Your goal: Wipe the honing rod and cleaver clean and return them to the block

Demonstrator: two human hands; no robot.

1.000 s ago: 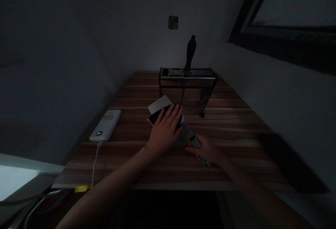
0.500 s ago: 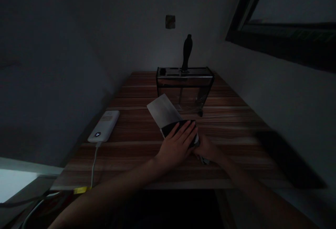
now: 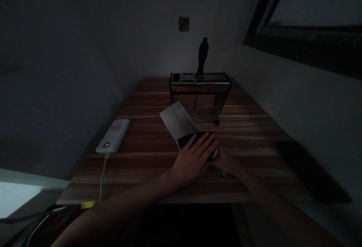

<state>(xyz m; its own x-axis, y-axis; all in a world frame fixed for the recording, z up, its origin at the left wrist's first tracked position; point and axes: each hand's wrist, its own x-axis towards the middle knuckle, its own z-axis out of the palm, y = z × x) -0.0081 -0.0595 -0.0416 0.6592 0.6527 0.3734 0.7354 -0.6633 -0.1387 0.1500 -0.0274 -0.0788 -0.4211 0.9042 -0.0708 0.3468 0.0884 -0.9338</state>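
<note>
A cleaver with a broad grey blade (image 3: 178, 118) lies slanted on the wooden table, its blade pointing away to the left. Across the part of the blade nearer me sits a dark, cloth-like piece (image 3: 184, 140) with a curved edge; its exact kind is hard to make out. My left hand (image 3: 195, 156) lies flat on that piece, fingers stretched and slightly apart. At the handle end, my right hand (image 3: 224, 160) is closed, and the handle itself is hidden. Something greyish and crumpled (image 3: 221, 172) pokes out below the right hand.
Behind the blade stands a see-through knife block (image 3: 200, 88) with a black-handled knife (image 3: 203, 54) upright in it. At the left lies a white power bank (image 3: 114, 135) with a cable (image 3: 102, 177) plugged in. Walls border the wooden table (image 3: 141, 126).
My left hand and the dark piece have slid slightly along the blade toward the handle, baring a little more blade. The right hand keeps its grip; the view has shifted slightly.
</note>
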